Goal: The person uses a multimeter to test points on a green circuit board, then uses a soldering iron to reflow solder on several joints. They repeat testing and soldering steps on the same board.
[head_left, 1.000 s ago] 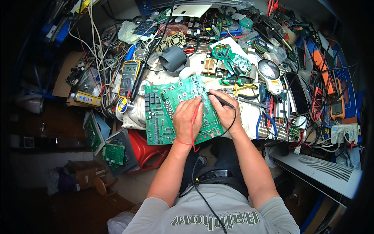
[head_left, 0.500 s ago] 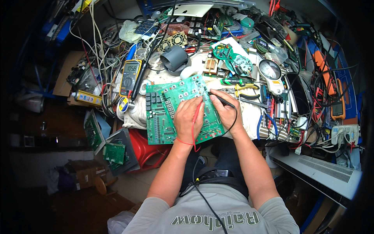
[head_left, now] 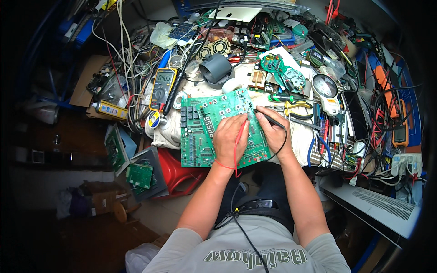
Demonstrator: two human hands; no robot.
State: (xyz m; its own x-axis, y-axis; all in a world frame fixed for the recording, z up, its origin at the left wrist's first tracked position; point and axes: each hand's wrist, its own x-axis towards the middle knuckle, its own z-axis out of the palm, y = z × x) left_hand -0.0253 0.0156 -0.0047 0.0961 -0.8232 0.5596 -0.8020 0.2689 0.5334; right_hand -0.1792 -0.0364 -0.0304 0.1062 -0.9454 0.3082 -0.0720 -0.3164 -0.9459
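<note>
A green circuit board (head_left: 193, 157) lies on the cloth at the near edge of the bench. It carries black relays, a digit display and rows of small parts. My left hand (head_left: 231, 139) rests over its middle, fingers closed on a red test probe (head_left: 240, 132) whose lead loops round the wrist. Beside it, at the board's right edge, my right hand (head_left: 275, 134) grips a black test probe (head_left: 268, 117). Both probe tips point at the board's upper right; the fingers partly hide the contact points. A yellow multimeter (head_left: 162, 91) stands to the left, its screen lit with a reading.
Behind the board stand a grey round pipe fitting (head_left: 216, 69) and round green boards (head_left: 291, 78). Yellow-handled pliers (head_left: 298, 110), blue-handled pliers (head_left: 312, 150) and a dial gauge (head_left: 325, 86) lie to the right. A red stool (head_left: 175, 173) is below the bench's left edge.
The whole view has shifted slightly, so the scene sits further right. The multimeter's reading has changed. Both hands keep their grip on the probes, nearly still against the board.
</note>
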